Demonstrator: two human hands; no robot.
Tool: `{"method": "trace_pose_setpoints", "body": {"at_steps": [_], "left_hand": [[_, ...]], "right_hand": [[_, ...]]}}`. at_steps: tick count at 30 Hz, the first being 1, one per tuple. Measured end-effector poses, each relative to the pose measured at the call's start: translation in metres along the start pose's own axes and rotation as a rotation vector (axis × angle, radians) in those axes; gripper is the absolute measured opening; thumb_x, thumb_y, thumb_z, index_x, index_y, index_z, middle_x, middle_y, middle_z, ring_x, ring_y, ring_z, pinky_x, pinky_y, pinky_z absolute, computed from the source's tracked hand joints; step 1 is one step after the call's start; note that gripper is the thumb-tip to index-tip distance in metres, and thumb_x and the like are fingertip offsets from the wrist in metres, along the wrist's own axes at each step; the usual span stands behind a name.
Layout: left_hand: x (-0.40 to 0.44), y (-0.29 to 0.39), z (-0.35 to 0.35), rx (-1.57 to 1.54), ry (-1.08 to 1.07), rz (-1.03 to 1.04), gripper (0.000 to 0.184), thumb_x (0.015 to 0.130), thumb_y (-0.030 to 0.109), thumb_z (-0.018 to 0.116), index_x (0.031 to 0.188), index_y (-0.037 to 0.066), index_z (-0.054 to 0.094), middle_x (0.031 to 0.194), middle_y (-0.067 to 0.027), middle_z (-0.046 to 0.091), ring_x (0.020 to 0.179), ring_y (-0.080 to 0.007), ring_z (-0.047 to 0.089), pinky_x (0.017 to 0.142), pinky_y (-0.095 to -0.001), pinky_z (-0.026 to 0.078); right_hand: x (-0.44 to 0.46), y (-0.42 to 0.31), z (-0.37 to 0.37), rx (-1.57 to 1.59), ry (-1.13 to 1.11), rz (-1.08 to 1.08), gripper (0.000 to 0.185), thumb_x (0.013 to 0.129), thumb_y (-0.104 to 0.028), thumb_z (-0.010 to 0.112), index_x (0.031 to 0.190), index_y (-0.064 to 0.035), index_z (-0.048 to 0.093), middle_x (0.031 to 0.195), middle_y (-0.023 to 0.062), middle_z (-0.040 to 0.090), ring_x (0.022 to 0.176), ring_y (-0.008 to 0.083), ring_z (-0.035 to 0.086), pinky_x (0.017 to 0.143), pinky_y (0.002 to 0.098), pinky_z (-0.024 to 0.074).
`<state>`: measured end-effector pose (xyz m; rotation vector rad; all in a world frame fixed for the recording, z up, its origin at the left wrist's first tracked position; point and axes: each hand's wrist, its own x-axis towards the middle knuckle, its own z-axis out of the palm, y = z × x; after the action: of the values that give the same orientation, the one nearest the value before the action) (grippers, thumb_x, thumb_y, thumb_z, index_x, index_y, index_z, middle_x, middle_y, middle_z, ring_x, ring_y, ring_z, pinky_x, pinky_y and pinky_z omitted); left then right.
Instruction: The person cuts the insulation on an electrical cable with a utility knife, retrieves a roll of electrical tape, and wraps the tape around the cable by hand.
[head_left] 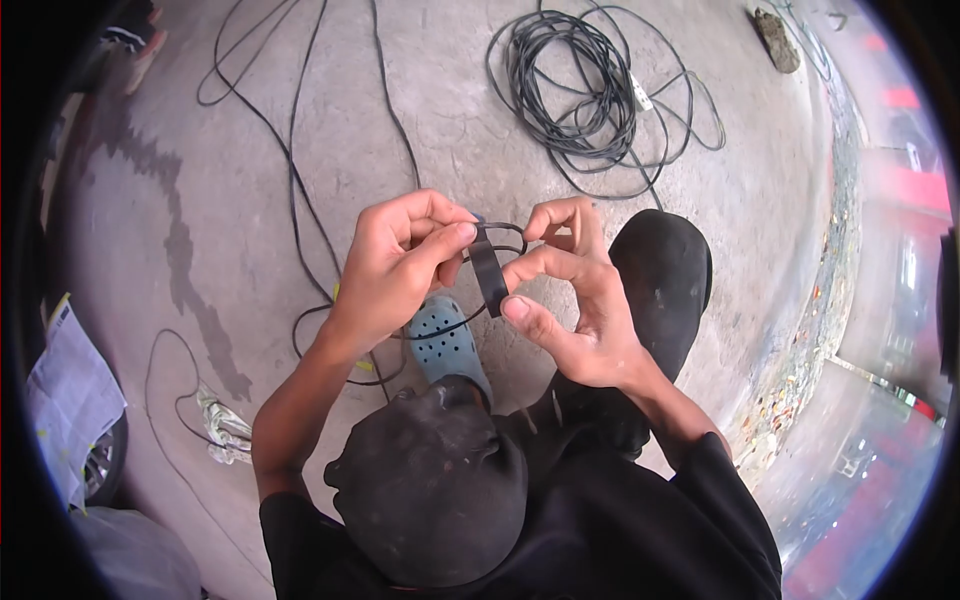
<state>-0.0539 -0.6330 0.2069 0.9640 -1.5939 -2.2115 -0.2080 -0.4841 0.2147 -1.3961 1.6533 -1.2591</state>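
Note:
My left hand (pixel 400 265) is closed, with its thumb and index finger pinching a thin black cable (pixel 510 228) and the top of a black tape strip (pixel 489 270). The strip hangs down from that pinch, and the cable bends in a small loop to its right. At the strip's lower end, the thumb and index finger of my right hand (pixel 580 300) touch its edge. The other fingers of this hand are curled near the cable loop. Below my hands, more cable passes over a light blue clog (pixel 445 340) on my foot.
A coil of black cable (pixel 570 90) with a white piece (pixel 641 95) lies ahead on the concrete floor. Loose cable runs (pixel 292 150) cross the left side. A stone (pixel 777 42) sits at far right; crumpled clear plastic (pixel 225 428) and a paper sheet (pixel 75 390) are at left.

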Motion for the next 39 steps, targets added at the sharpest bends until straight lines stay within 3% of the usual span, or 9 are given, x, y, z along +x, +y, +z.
{"method": "trace_pose_setpoints", "body": {"at_steps": [5,8,14,18,22,25,29,33,39], "left_hand": [[-0.002,-0.005,0.001,-0.009,0.015,0.042,0.011,0.095,0.009,0.064,0.095,-0.002,0.065,0.065,0.0003,0.059,0.053,-0.0027,0.046,0.047,-0.0206,0.031],[-0.003,-0.007,0.000,-0.015,0.016,0.025,0.010,0.096,0.009,0.063,0.094,-0.001,0.065,0.064,0.0000,0.059,0.053,-0.0023,0.046,0.046,-0.0208,0.031],[-0.001,-0.009,-0.003,-0.044,0.020,0.003,0.010,0.096,0.008,0.062,0.095,-0.001,0.065,0.061,-0.0003,0.059,0.051,-0.0018,0.044,0.045,-0.0211,0.031],[-0.003,-0.006,-0.001,-0.047,0.019,-0.015,0.009,0.096,0.008,0.062,0.095,-0.001,0.065,0.062,-0.0006,0.059,0.051,-0.0017,0.045,0.045,-0.0212,0.031],[-0.002,-0.002,-0.002,-0.106,-0.004,-0.024,0.009,0.096,0.008,0.062,0.094,0.000,0.065,0.063,-0.0001,0.060,0.052,-0.0024,0.047,0.045,-0.0216,0.031],[-0.001,-0.004,-0.002,-0.104,-0.059,-0.047,0.010,0.096,0.009,0.062,0.091,0.000,0.065,0.064,0.0001,0.060,0.053,-0.0031,0.048,0.046,-0.0216,0.032],[-0.002,-0.004,0.003,-0.093,-0.104,-0.056,0.013,0.097,0.010,0.061,0.088,0.000,0.064,0.065,0.0001,0.059,0.053,-0.0036,0.047,0.047,-0.0219,0.032],[-0.002,-0.009,0.000,-0.060,-0.133,-0.070,0.015,0.098,0.011,0.061,0.087,0.000,0.064,0.065,0.0004,0.058,0.054,-0.0036,0.047,0.048,-0.0223,0.033],[-0.006,-0.013,0.001,-0.006,-0.117,-0.070,0.015,0.098,0.010,0.060,0.089,-0.001,0.065,0.067,-0.0004,0.059,0.056,-0.0033,0.048,0.049,-0.0220,0.034]], "right_hand": [[-0.003,-0.003,0.010,0.048,-0.036,0.054,0.026,0.073,-0.017,0.084,0.092,-0.0086,0.069,0.115,0.0115,0.042,0.108,0.0285,0.039,0.096,0.0424,0.0352],[-0.005,0.000,0.011,-0.252,-0.063,0.037,0.028,0.073,-0.016,0.085,0.093,-0.0079,0.067,0.115,0.0121,0.043,0.111,0.0300,0.038,0.099,0.0449,0.0346],[-0.002,-0.007,0.001,-0.131,-0.192,0.031,0.027,0.073,-0.017,0.083,0.098,-0.0113,0.073,0.122,0.0131,0.044,0.113,0.0319,0.038,0.104,0.0457,0.0315],[-0.001,-0.007,0.002,-0.094,-0.206,-0.029,0.032,0.073,-0.017,0.083,0.103,-0.0222,0.075,0.127,0.0106,0.042,0.117,0.0335,0.037,0.105,0.0478,0.0294],[-0.005,0.003,0.008,-0.396,-0.143,-0.126,0.056,0.071,-0.007,0.079,0.121,-0.0326,0.071,0.136,0.0120,0.043,0.120,0.0365,0.038,0.102,0.0495,0.0319],[0.004,0.005,0.008,-0.583,0.081,-0.327,0.060,0.066,-0.002,0.082,0.123,-0.0209,0.071,0.125,0.0124,0.056,0.113,0.0320,0.052,0.094,0.0436,0.0405],[0.004,0.015,0.012,-0.443,0.215,-0.294,0.053,0.067,0.006,0.077,0.117,-0.0113,0.073,0.096,0.0104,0.066,0.083,0.0246,0.065,0.072,0.0341,0.0514],[0.007,0.008,0.008,-0.257,0.263,-0.167,0.042,0.069,0.013,0.067,0.105,-0.0071,0.076,0.100,0.0112,0.061,0.080,0.0251,0.064,0.070,0.0344,0.0527],[0.015,0.008,0.011,-0.248,0.071,-0.166,0.038,0.073,0.011,0.063,0.106,-0.0055,0.072,0.104,0.0125,0.058,0.084,0.0273,0.063,0.072,0.0344,0.0534]]}}
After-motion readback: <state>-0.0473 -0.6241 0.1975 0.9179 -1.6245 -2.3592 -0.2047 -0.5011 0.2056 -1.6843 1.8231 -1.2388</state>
